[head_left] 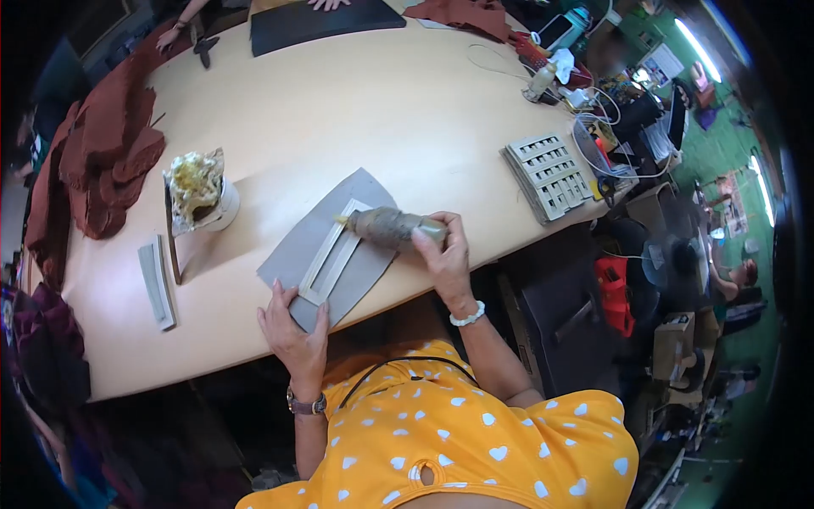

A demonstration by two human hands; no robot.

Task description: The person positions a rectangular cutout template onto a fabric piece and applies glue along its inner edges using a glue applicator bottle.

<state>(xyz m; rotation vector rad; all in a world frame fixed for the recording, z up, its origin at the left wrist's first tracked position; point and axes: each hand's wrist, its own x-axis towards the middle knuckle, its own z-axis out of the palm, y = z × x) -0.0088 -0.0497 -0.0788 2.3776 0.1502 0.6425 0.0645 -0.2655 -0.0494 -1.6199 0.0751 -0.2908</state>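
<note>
My right hand is wrapped round a grimy bottle lying nearly level, its yellowish tip at the upper end of a pale rectangular frame. That frame rests on a flat grey panel near the table's front edge. At the panel's lower left corner is my left hand, thumb and fingers apart, touching the panel and the frame's lower end. Left of the panel stands a white container topped with a crusted yellowish mass. Further left lies a narrow pale strip piece.
Reddish-brown material is heaped on the table's left side. A stack of slotted pale pieces lies at right, near a cluttered basket. Across the table, a person's hand rests on a black board. Another person's arm shows at upper left.
</note>
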